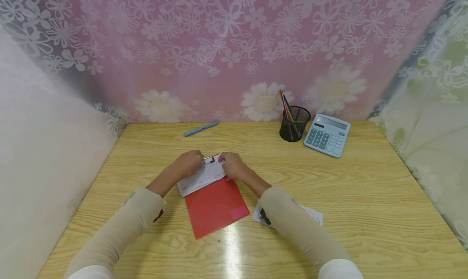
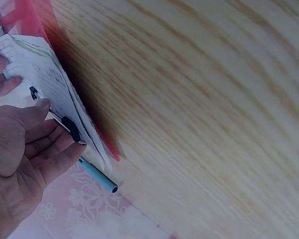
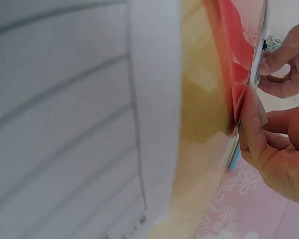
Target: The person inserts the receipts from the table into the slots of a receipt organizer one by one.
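A red clip folder (image 1: 217,208) lies tilted on the table, its top edge raised off the wood in the left wrist view. Printed sheets of paper (image 1: 199,180) cover its upper part. At the top sits a metal clip (image 1: 209,160) with black ends (image 2: 70,128). My left hand (image 1: 188,164) pinches this clip between thumb and fingers. With thumb and fingers, my right hand (image 1: 234,166) grips the upper right edge of the sheets; the red folder is right against its fingers in the right wrist view. Whether the clip's jaw is raised I cannot tell.
Another printed sheet (image 1: 312,215) lies partly under the right forearm. A blue pen (image 1: 200,128) is near the back edge. Toward the back right stand a black mesh cup (image 1: 294,126) with pencils and a light blue calculator (image 1: 327,135). Flowered curtains border the table.
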Tool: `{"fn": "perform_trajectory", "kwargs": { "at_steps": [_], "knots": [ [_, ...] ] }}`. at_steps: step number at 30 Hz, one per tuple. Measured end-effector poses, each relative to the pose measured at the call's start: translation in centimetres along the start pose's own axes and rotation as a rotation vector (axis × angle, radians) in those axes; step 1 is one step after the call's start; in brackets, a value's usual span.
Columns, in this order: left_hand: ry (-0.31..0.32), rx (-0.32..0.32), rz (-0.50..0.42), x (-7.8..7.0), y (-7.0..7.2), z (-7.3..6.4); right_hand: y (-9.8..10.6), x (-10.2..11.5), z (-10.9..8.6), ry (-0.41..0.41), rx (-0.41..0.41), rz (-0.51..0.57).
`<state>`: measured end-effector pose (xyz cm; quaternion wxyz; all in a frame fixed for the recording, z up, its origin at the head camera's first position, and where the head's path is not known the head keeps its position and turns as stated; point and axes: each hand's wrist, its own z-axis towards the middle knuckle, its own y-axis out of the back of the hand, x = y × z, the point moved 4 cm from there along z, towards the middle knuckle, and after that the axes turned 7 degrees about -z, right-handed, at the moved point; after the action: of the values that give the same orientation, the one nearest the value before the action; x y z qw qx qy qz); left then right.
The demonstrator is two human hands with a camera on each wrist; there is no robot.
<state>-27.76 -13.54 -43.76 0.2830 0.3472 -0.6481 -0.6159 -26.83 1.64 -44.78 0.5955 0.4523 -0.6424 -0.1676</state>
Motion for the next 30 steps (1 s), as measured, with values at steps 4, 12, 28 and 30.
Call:
{"fn": "perform_trajectory", "kwargs": {
  "at_steps": [4,12,28,30],
  "knots": [
    [-0.013,-0.017,0.007,0.2,-0.3,-0.1,0.9,-0.3,-0.4,0.082,-0.014,-0.051],
    [-0.014,-0.031,-0.011,0.3,-0.4,-0.1,3.8,-2.5,-2.6,0.142,-0.053,-0.125],
    [0.045,0.005,-0.029,0.4,-0.3,0.0,8.4,-11.1,-13.1,0.155,-0.049,-0.139],
    [0.045,0.002,-0.021,0.5,-0.3,0.0,8.3,-12.0,-14.6,0.159,-0.033,-0.168]
  ]
}}
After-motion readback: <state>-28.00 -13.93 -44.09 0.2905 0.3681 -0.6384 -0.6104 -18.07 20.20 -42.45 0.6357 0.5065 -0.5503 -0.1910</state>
